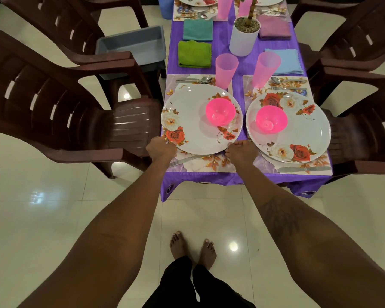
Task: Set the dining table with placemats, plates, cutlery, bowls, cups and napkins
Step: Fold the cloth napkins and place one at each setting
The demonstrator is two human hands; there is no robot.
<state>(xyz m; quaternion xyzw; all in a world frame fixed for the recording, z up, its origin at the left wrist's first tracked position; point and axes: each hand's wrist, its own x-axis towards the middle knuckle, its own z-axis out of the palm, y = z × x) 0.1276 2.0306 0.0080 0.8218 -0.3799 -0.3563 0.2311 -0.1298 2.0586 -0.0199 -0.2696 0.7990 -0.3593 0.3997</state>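
Both forearms reach out to the bench (209,178). Left hand (160,148) grip closed on near-left rim of the left plate (193,130); right hand (241,152) grip closed on its near-right rim. Plate sits on a floral placemat (209,164), pink bowl (220,112) on it, knife (187,160) just beside the near edge. No readable writing.

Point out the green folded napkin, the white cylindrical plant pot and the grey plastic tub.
Green folded cloth napkin (194,54): head view, middle of its top face.
White cylindrical plant pot (242,43): head view, front of its side wall.
Grey rectangular plastic tub (140,46): head view, its inner floor.
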